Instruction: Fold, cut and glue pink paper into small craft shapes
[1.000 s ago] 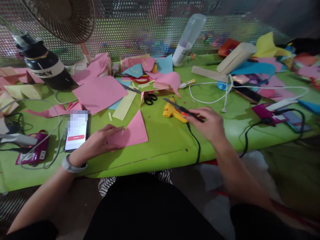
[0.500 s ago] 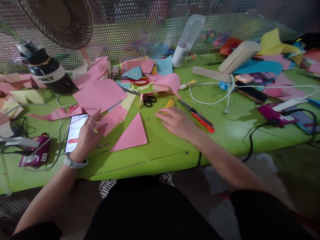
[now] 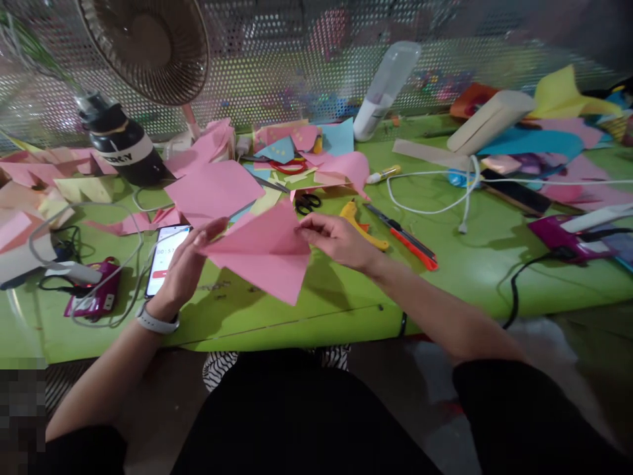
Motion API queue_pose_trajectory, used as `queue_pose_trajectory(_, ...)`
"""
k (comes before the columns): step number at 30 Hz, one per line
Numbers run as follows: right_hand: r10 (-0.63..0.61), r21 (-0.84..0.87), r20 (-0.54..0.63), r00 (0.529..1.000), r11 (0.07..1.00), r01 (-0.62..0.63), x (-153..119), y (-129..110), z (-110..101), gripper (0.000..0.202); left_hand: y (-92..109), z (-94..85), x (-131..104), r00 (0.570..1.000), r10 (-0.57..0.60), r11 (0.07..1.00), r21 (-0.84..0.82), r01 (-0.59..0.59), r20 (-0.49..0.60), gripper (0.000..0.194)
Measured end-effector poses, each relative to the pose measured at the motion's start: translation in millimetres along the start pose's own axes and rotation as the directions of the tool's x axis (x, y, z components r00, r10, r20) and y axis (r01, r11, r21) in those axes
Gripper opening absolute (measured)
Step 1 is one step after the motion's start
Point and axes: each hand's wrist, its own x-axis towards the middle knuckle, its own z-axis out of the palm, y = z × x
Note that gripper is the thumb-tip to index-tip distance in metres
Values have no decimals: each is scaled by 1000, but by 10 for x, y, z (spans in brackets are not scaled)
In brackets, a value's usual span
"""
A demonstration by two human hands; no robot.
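A pink sheet of paper [image 3: 262, 254] with a crease across it is raised above the green table, partly unfolded. My right hand [image 3: 333, 241] pinches its right edge between thumb and fingers. My left hand [image 3: 185, 267] is at the paper's pointed left corner, fingers stretched out flat and the palm side against it. Under that hand's outer side lies a lit phone [image 3: 161, 260], partly covered. A yellow curved tool [image 3: 363, 227] lies just beyond my right hand, beside a red and black utility knife [image 3: 403, 237].
Black-handled scissors [image 3: 307, 203] lie behind the raised paper, near another pink sheet [image 3: 215, 191]. A fan [image 3: 148, 49], a dark bottle [image 3: 128, 148] and a clear bottle [image 3: 388, 89] stand at the back. White cable [image 3: 425, 211] loops at right; purple power strips [image 3: 101, 287] sit at both sides.
My right hand has moved from the yellow tool to the pink paper and gripped it. The folded triangle has come up off the table and spread open. My left hand has straightened its fingers against it.
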Motion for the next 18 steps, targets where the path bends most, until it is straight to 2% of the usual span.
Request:
queue_pose_trajectory(2, 179, 222, -1, 984, 959, -174, 48, 20, 39, 25, 37, 22, 0, 993, -79, 964, -247, 98, 86, 35)
queue_pose_trajectory(3, 247, 308, 15, 969, 921, -240, 70, 44, 75, 24, 51, 45, -6, 982, -116, 936, -316, 158, 148, 34)
queue_pose_trajectory(5, 331, 408, 61, 942, 853, -326, 97, 92, 160, 21, 66, 117, -24, 950, -195, 891, -361, 275, 243, 41)
queue_pose_trajectory(6, 345, 426, 92, 934, 834, -350, 99, 109, 200, 19, 64, 166, -32, 940, -233, 875, -368, 314, 249, 44)
queue_pose_trajectory(9, 311, 407, 172, 935, 842, -355, 70, 122, 272, 15, 27, 335, -21, 924, -370, 847, -373, 379, 97, 27)
queue_pose_trajectory(12, 268, 394, 182, 946, 862, -320, 18, 100, 269, 23, -20, 480, 38, 909, -414, 866, -331, 374, -57, 28)
queue_pose_trajectory(15, 259, 418, 171, 951, 855, -308, -20, 76, 265, 43, -67, 555, 84, 916, -384, 887, -323, 330, -117, 28)
queue_pose_trajectory(18, 281, 390, 142, 949, 865, -314, -30, 86, 325, 46, -124, 581, 75, 921, -368, 890, -333, 310, -126, 26)
